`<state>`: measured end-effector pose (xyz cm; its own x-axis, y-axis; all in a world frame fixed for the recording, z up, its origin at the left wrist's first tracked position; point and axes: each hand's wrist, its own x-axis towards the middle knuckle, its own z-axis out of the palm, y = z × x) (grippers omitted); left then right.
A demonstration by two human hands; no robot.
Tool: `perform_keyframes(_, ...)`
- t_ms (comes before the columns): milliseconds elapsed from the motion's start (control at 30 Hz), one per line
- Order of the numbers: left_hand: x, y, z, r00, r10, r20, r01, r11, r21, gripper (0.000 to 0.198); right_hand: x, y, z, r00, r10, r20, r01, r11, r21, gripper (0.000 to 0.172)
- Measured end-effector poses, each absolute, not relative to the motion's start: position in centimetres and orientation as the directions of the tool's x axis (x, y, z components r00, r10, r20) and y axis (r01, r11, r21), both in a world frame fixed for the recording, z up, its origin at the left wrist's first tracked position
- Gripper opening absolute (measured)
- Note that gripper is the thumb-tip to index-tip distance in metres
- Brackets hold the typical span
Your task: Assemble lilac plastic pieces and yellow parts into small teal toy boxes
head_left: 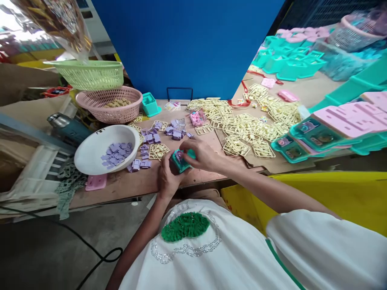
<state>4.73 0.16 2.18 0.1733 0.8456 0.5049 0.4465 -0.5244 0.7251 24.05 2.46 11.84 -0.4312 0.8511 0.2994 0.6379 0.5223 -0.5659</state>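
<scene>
Surface: worn brown wooden surface point(127, 186), with a flat blue panel point(187, 44) upright behind it.
Bowl: round white plastic bowl point(90, 155), holding a loose heap of small flat lilac plastic squares point(116, 154).
Baskets: just behind the bowl, a pink latticed plastic basket point(116, 116) with cream plastic bits point(117, 103) inside. Farther behind, a pale green mesh basket point(87, 76), contents hidden.
Box: small teal plastic box point(180, 166), right of the bowl near the surface's front edge, with a lilac piece on top.
Left hand: left hand point(166, 177), fingers curled tight around the box's side.
Right hand: right hand point(202, 155), fingertips pinched together on the box's top.
Frames: cream plastic grid frames point(242, 125), piled well right of the bowl.
</scene>
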Motion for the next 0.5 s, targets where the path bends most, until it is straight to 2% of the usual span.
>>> perform_keyframes(200, 5.8, -0.4, 3.5, 0.090, 0.802, 0.590, 0.509, -0.546, 0.665, 0.079, 24.1, 2.5, 11.8, -0.471, 0.799, 0.374, 0.657, 0.601, -0.454, 0.021)
perform_keyframes(400, 6.2, -0.3, 3.0, 0.072, 0.803, 0.591, 0.527, -0.534, 0.661, 0.068, 23.7, 2.5, 12.5, -0.621, 0.693, 0.365, 0.605, 0.720, -0.339, 0.030)
perform_keyframes(500, 5.5, 0.0, 2.6, 0.099, 0.835, 0.540, 0.486, -0.515, 0.706, 0.071, 24.9, 3.7, 12.5, -0.553, 0.763, 0.336, 0.640, 0.646, -0.415, 0.021)
